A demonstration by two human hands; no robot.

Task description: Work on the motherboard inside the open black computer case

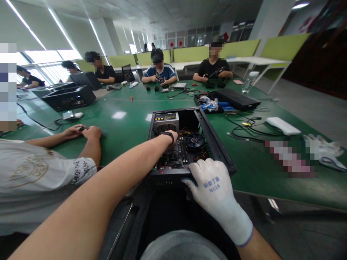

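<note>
An open black computer case (pixel 217 144) lies on its side at the table's near edge. Inside it are a power supply (pixel 165 124), a round black CPU fan (pixel 194 141) and a motherboard (pixel 173 157) with coloured wires. My bare left hand (pixel 174 136), a black band at its wrist, reaches down into the case beside the power supply. Its fingers are hidden, so what they touch cannot be made out. In a white work glove, my right hand (pixel 210 180) is closed over the near edge of the case, fingers on top and thumb in front.
Green table (pixel 121 104) all around. To the right lie black cables (pixel 244 126), a white box-shaped item (pixel 283 125) and loose gloves (pixel 325 148). Beyond the case sits a black tray with tools (pixel 208 103). A co-worker's hands (pixel 84 131) are close on the left; others sit opposite.
</note>
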